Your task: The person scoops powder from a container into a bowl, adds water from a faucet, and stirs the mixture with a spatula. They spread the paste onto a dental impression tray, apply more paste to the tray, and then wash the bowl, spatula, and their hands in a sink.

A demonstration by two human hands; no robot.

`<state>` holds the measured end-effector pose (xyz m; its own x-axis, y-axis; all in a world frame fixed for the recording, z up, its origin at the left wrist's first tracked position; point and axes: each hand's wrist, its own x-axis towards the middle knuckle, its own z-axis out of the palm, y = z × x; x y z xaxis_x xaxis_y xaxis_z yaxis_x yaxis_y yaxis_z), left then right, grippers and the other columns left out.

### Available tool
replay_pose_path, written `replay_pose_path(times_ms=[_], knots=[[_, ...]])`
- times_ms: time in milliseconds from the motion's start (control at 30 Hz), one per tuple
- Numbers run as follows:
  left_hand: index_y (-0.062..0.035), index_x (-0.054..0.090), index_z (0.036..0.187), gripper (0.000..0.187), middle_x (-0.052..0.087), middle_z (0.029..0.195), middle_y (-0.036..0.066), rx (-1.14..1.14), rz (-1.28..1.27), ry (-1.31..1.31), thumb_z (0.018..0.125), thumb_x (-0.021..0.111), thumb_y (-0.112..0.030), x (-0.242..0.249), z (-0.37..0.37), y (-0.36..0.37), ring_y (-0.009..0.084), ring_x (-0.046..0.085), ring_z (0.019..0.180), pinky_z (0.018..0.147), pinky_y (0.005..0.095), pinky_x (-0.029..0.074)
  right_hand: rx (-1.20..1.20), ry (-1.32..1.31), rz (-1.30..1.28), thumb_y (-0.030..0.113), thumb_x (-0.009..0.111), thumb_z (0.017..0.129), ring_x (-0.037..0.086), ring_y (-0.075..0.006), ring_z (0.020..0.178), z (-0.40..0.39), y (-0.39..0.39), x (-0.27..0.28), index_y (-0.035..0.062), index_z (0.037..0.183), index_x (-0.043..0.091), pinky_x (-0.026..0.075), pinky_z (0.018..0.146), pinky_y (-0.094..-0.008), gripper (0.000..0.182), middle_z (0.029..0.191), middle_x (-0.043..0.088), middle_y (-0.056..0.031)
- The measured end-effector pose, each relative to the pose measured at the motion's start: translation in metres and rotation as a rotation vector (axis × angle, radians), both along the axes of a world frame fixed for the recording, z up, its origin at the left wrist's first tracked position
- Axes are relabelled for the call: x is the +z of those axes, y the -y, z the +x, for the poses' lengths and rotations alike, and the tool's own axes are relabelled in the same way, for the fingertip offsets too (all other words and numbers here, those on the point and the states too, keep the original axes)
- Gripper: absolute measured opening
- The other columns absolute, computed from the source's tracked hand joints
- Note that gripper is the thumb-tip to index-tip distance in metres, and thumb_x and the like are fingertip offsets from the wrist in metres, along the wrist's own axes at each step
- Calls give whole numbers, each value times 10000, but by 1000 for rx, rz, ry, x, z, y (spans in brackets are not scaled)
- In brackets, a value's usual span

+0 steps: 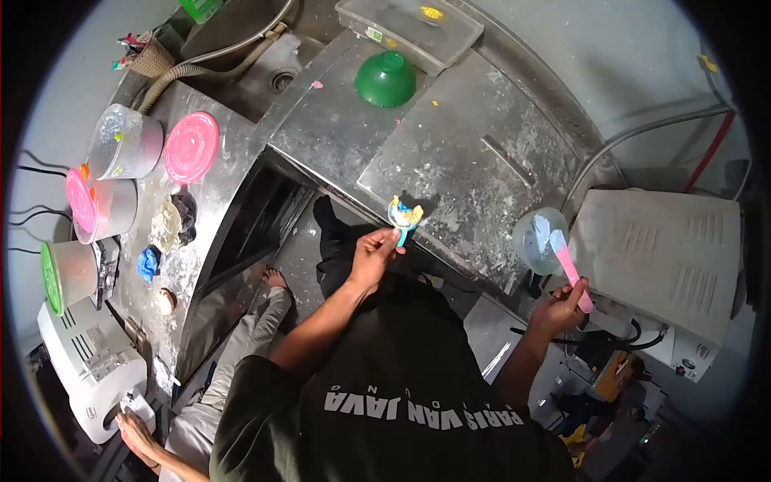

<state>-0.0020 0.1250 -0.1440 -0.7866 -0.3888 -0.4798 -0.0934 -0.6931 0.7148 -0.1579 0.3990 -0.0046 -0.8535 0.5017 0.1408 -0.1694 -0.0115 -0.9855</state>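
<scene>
My left hand (373, 255) is closed round the handle of a small light-blue scoop (402, 233), held over the front edge of the metal counter. White and yellow material (406, 213) fills the top of the scoop. Out to the right, my right hand (560, 308) grips the pink handle of a spatula (569, 263). Its pale, smeared blade points away from me and overlaps a clear bowl (530, 242) in this view. That bowl stands at the counter's right end.
A green bowl (385, 79) sits upside down near a clear tray (414, 30). Tubs (127, 143) and a pink lid (191, 148) line the left counter. A white machine (654, 265) stands right. At lower left, another person's hand (138, 438) touches a white machine (92, 365).
</scene>
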Motion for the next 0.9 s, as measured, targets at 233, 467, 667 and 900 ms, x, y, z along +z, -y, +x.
replay_pose_path(times_ms=[233,467,667,900], knots=[[-97,705,854,212,632,706,-27,18,157,-17,965,656,-271,-4,-1,-4,17,430,589,539,206,316,-11,23,8,146,661,944,436,-46,530,5,4,0,46,804,601,305,474,-195,182,653,520,19],[-93,709,844,214,627,692,-38,20,211,-14,960,665,-268,2,-7,-3,14,450,605,560,201,326,-39,20,72,152,662,944,439,-40,538,4,6,-1,49,796,604,307,485,-193,190,649,520,26],[-93,691,849,191,609,717,-40,-1,163,-47,969,649,-236,7,-7,-8,30,498,627,574,201,347,11,17,50,159,662,944,431,-38,528,4,2,-6,46,791,602,300,479,-193,200,641,512,30],[-36,725,858,220,622,687,-41,33,-38,-28,962,664,-221,-1,-9,-7,2,396,554,500,212,276,-39,38,66,169,666,942,429,-43,522,8,10,0,43,789,594,290,473,-202,211,641,509,30]])
